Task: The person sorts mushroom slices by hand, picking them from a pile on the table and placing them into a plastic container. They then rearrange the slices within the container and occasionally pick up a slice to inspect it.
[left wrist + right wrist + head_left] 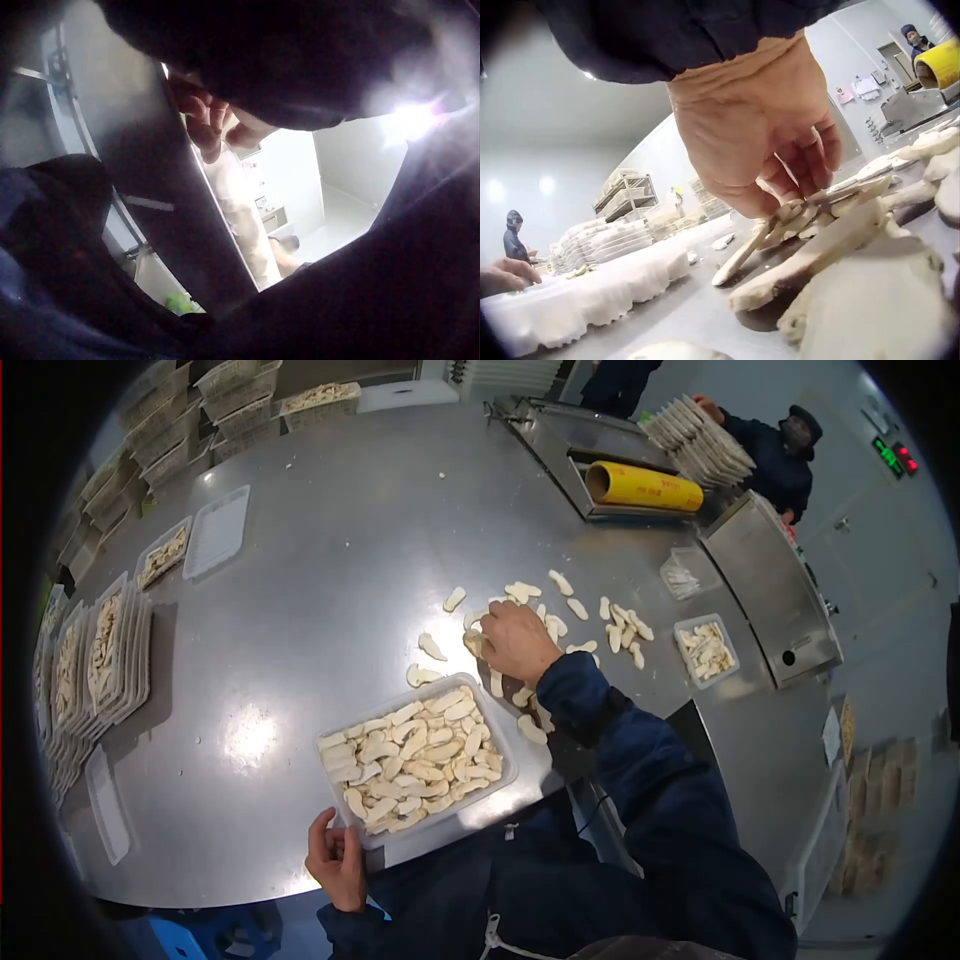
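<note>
A white tray (508,755) filled with rows of pale mushroom slices (425,750) lies near the table's front edge. At its lower left corner my left hand (338,865) grips the rim with bent fingers; the left wrist view shows that hand (210,124) at the tray's edge. My right hand (520,642) is over loose slices beyond the tray's right end. In the right wrist view, the fingertips of this hand (761,142) pinch a slice (742,251) in the pile. Several more slices (532,730) lie scattered around it.
Stacked filled trays (105,650) stand at the left, with an empty tray (217,532) behind them. A small filled tray (706,651) lies at the right. Beyond is a yellow film roll (645,487) in a metal machine. A person (780,460) holds stacked trays (697,442).
</note>
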{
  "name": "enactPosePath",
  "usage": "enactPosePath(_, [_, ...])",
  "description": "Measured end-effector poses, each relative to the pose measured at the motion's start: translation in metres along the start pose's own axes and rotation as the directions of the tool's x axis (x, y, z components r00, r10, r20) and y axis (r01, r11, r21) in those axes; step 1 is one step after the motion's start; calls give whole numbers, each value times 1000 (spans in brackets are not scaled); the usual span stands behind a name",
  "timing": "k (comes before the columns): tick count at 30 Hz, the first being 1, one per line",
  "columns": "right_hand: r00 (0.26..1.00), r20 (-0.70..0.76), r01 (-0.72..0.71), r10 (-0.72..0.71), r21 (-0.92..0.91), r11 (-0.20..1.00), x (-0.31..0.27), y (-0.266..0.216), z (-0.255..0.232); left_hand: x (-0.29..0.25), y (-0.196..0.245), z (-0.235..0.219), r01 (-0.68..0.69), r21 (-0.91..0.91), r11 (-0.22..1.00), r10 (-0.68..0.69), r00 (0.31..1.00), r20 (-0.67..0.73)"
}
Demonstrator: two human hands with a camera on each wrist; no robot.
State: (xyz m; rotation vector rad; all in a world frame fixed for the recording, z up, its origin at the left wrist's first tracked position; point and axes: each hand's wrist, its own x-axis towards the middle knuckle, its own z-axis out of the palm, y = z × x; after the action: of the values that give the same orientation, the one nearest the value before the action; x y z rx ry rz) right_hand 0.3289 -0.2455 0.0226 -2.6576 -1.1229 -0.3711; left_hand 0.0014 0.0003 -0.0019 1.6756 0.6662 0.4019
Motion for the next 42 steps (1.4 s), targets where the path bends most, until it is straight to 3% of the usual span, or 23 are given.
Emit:
enactPosePath(4, [990,77,-113,117,-52,992,9,13,-2,2,-5,1,-38,-1,999,38,999,20])
enactPosePath(6, [967,86,-242,240,9,970,10,30,-5,0,-3,-2,-45,6,999,44,999,24])
enactPosePath(8, [972,-105,-205,209,48,978,4,46,-9,-1,-3,-2,-25,37,999,25,1000,17])
enactPosePath(9, [969,-123,-210,216,64,976,-5,43,-18,-1,-2,-2,4,34,999,-5,1000,21])
enactPosePath(10, [965,-147,-209,219,78,975,-8,39,-31,-1,-2,-3,-56,77,996,54,998,27])
enactPosePath(12, [958,57,-285,282,43,958,-17,39,-44,-2,0,-2,-14,24,1000,14,999,31])
enactPosePath(15, [938,228,-266,260,-4,964,-38,21,-49,-1,-2,0,-20,8,1000,20,999,24])
enactPosePath(19, [985,76,-166,158,112,980,-49,-10,-35,1,-1,-1,-23,-18,1000,24,999,35])
enactPosePath(20, [978,129,-171,162,62,983,-46,-12,-32,1,0,0,-3,-16,1000,3,1000,31])
enactPosePath(24, [975,86,-203,203,-11,979,-40,-17,-17,0,6,1,51,-2,999,-51,999,10])
enactPosePath(27, [990,76,-127,118,116,985,-44,-15,-15,0,4,1,42,-22,999,-42,999,3])
enactPosePath(30, [935,353,-141,-14,408,902,-51,4,-35,1,3,2,46,-70,996,-46,999,-3])
enactPosePath(33, [976,54,-217,210,212,953,-58,22,-40,1,4,2,63,-87,994,-63,998,2])
enactPosePath(34, [968,82,-247,236,171,954,-58,23,-43,1,5,2,62,-85,994,-62,998,7])
enactPosePath(37, [999,24,-33,29,159,987,-53,13,-33,1,9,3,73,-77,994,-74,997,-5])
enactPosePath(42, [995,99,-39,34,49,998,-41,10,-23,-3,11,4,104,-60,993,-105,994,-25])
